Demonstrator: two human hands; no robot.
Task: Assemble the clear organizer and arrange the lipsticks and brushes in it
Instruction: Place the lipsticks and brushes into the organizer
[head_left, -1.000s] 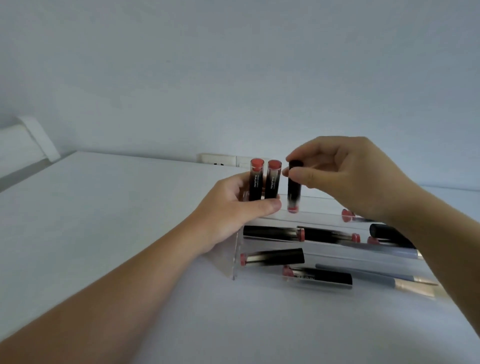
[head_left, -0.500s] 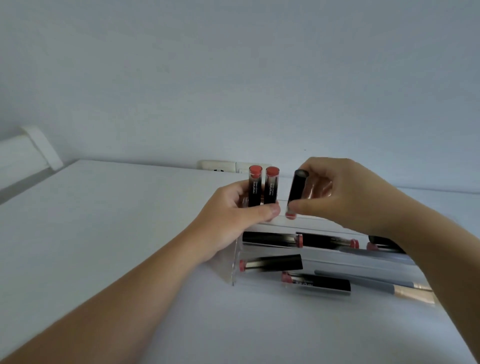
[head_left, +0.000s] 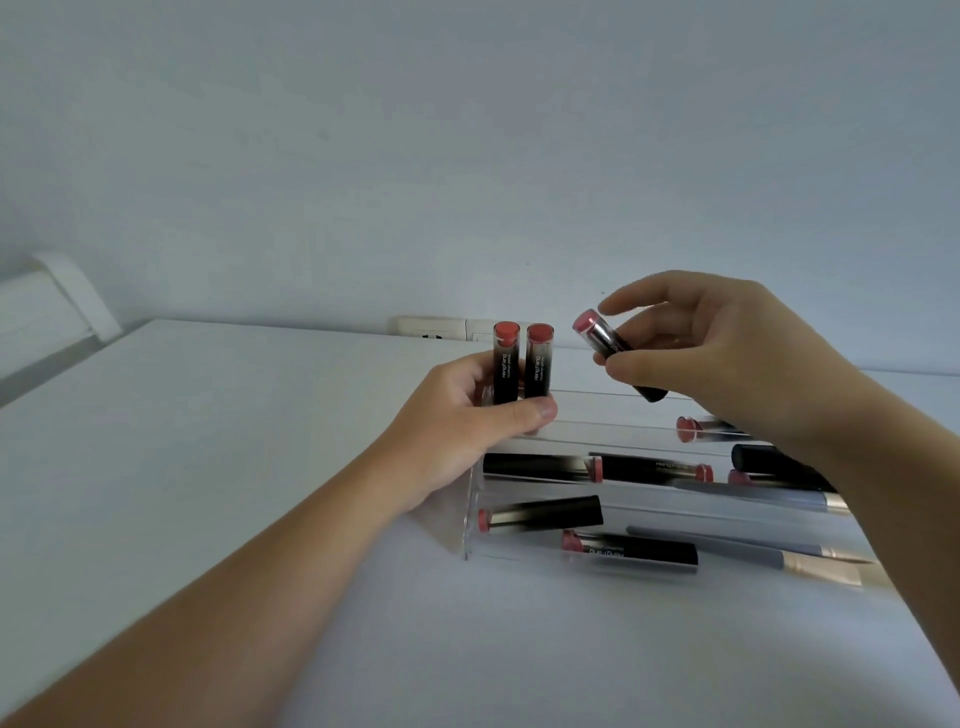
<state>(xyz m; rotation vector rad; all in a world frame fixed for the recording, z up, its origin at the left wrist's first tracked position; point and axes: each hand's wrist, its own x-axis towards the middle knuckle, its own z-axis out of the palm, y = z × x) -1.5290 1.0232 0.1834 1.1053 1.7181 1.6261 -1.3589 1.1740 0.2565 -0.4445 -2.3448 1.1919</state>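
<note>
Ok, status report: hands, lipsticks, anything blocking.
Left hand grips two upright lipsticks at organizer top. Right hand pinches tilted lipstick, red end up. Nothing blocking.

Bare white desk (head_left: 182, 467) across the whole left half, open for any approach from the near left. Far left end of the clear organizer (head_left: 470, 519) blocked by two upright lipsticks (head_left: 522, 364), held there by the left hand (head_left: 457, 421). Right of those, along the far tier, an open stretch, but crossed above by the right hand (head_left: 727, 353) with a tilted lipstick (head_left: 610, 353). Middle and near tiers crowded with lying lipsticks (head_left: 540, 514) and two brushes (head_left: 753, 551). Right side barred by the right forearm. Wall socket (head_left: 431, 328) close behind at the far edge. Near desk below the organizer open between both forearms.
</note>
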